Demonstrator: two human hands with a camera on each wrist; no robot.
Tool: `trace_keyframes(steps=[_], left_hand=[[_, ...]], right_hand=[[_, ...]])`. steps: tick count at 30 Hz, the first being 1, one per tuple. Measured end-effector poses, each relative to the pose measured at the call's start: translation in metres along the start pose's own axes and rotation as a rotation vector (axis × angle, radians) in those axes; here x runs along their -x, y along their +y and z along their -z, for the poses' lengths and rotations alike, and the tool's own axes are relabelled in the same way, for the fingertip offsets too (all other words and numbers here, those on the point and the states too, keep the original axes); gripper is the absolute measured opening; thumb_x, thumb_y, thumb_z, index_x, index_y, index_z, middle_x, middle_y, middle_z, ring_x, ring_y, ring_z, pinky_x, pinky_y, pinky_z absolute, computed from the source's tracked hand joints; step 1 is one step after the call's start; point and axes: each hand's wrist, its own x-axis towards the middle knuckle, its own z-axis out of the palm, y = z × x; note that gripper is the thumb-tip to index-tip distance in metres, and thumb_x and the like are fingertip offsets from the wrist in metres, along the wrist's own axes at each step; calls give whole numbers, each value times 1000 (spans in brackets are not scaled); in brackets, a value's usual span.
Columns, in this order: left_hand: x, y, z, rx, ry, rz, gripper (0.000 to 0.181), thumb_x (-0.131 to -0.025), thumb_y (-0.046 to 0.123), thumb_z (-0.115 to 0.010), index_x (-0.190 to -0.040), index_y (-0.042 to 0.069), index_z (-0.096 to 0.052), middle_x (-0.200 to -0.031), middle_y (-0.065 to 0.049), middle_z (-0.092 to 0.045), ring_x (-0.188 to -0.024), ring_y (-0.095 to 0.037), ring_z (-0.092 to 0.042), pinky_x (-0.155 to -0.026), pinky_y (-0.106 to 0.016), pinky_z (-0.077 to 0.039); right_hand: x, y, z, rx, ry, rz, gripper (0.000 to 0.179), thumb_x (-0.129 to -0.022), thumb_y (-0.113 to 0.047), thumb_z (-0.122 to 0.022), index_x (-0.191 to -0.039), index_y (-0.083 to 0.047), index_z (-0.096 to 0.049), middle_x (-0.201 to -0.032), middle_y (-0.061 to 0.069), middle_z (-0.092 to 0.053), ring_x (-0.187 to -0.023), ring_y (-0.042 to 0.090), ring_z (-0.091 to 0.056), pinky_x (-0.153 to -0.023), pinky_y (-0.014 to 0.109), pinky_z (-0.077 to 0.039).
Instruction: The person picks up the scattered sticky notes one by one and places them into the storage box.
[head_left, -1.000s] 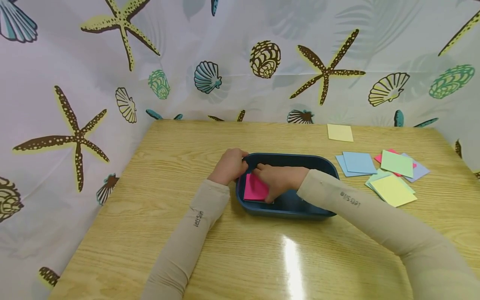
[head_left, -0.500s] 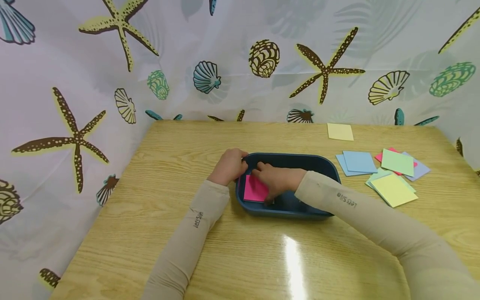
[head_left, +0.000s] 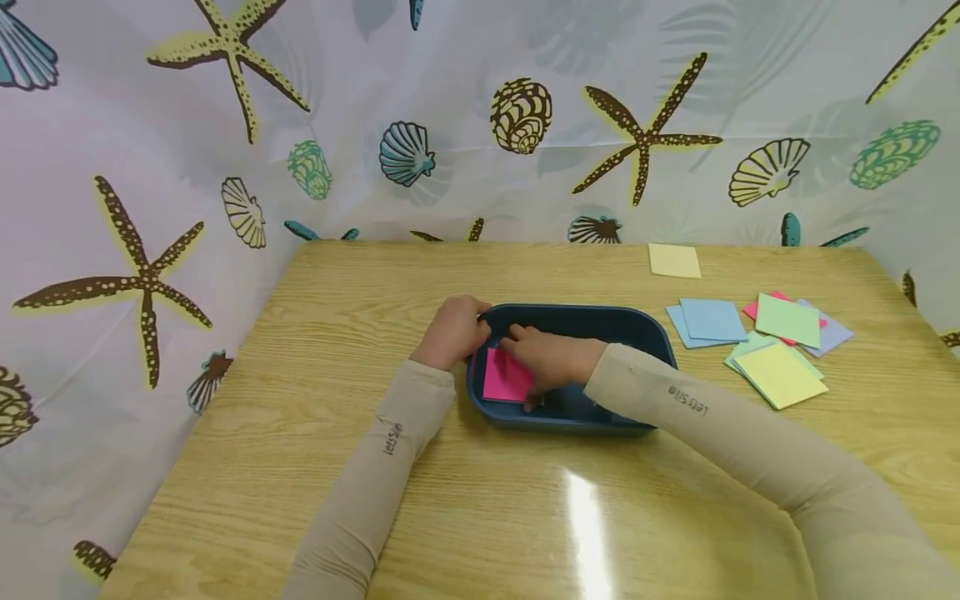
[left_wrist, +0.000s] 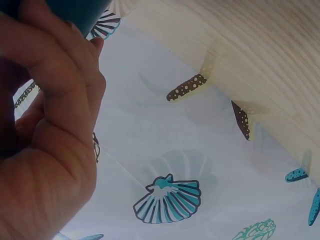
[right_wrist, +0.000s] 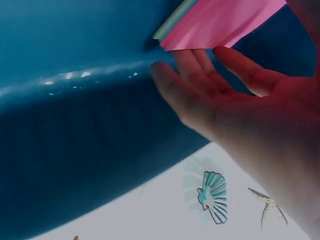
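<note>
A dark blue bin [head_left: 570, 425] stands mid-table. At its left end my left hand [head_left: 453, 331] grips the rim; its curled fingers [left_wrist: 65, 75] fill the left of the left wrist view. My right hand [head_left: 555, 358] reaches inside from the right. It holds a stack of pink sticky notes [head_left: 504, 379], thumb at the near right edge and fingers at the far edge. In the right wrist view a pale green layer [right_wrist: 172, 22] shows against the pink notes [right_wrist: 220, 25], whose edge the fingers [right_wrist: 195, 75] touch. The rest of the stack is hidden by the hand.
To the bin's right lie blue notes [head_left: 712, 321], a yellow note [head_left: 782, 375] over green ones, and a light green note [head_left: 787, 320] over pink and lavender ones. A pale yellow note [head_left: 673, 261] lies near the back edge. A patterned curtain [head_left: 450, 200] hangs behind.
The head view has shifted slightly, so everything appears a little further left. Both hands keep nearly the same places at the bin; the right fingers have moved only slightly.
</note>
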Motion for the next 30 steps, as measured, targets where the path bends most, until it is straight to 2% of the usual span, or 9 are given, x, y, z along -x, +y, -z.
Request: trace_keyframes(steps=[3, 5, 10, 13, 16, 19, 22, 26, 30], left_hand=[[-1, 0, -1, 3, -5, -3, 40, -92, 2, -52, -132, 2, -59, -124, -17, -62, -45, -9, -48, -50, -21, -43], [-1, 0, -2, 2, -5, -6, 39, -92, 2, -52, -131, 2, -59, -123, -17, -62, -48, -10, -51, -51, -21, -45], [2, -4, -1, 35, 0, 14, 38, -92, 3, -53, -130, 3, -61, -120, -17, -64, -53, -14, -58, -51, -23, -50], [4, -6, 1, 48, 1, 32, 41, -92, 3, -51, -132, 2, -59, -120, -18, -63, -49, -13, -55, -49, -24, -49], [4, -7, 2, 54, 5, 40, 42, -91, 2, -50, -133, 2, -58, -121, -19, -62, -46, -12, -53, -48, -24, -48], [4, -8, 3, 58, 4, 40, 43, -91, 2, -50, -133, 2, -57, -121, -19, -62, -46, -12, -53, -48, -23, -48], [3, -6, 2, 53, 3, 36, 42, -91, 2, -51, -133, 1, -57, -122, -19, -62, -47, -11, -52, -48, -23, -47], [2, -3, -1, 53, 0, 32, 41, -91, 2, -51, -132, 0, -58, -121, -19, -62, -47, -12, -53, -48, -23, -47], [-1, 3, -3, 36, -6, 17, 41, -91, 3, -52, -131, 0, -59, -121, -18, -62, -52, -12, -54, -51, -22, -46]], right_hand=[[7, -3, 3, -21, 42, -8, 87, -71, -39, -85, -136, 3, -45, -117, 16, -47, -105, 29, -47, -92, 38, -48], [16, -7, 8, -80, 107, 7, 87, -74, -39, -82, -139, 4, -42, -120, 16, -45, -109, 28, -47, -94, 38, -47], [57, -10, 33, -283, 362, 26, 70, -86, -30, -72, -140, 1, -43, -125, 14, -45, -113, 25, -49, -95, 38, -46], [84, 9, 47, -351, 526, -91, 57, -90, -24, -68, -136, 2, -47, -122, 17, -47, -110, 30, -51, -94, 43, -45], [110, 47, 52, -387, 674, -322, 48, -94, -21, -62, -130, 9, -51, -119, 26, -50, -108, 40, -50, -92, 51, -43], [136, 96, 45, -395, 731, -574, 46, -95, -19, -54, -122, 17, -53, -117, 36, -51, -106, 49, -50, -89, 58, -42], [159, 142, 29, -346, 657, -773, 43, -93, -20, -51, -97, 22, -59, -107, 40, -55, -102, 56, -49, -87, 64, -40], [183, 181, 7, -312, 422, -953, 44, -91, -27, -53, -75, 14, -58, -98, 40, -56, -99, 60, -46, -84, 64, -40], [197, 199, -9, -342, 241, -1062, 56, -90, -37, -54, -98, 19, -59, -111, 45, -49, -105, 62, -42, -87, 62, -40]])
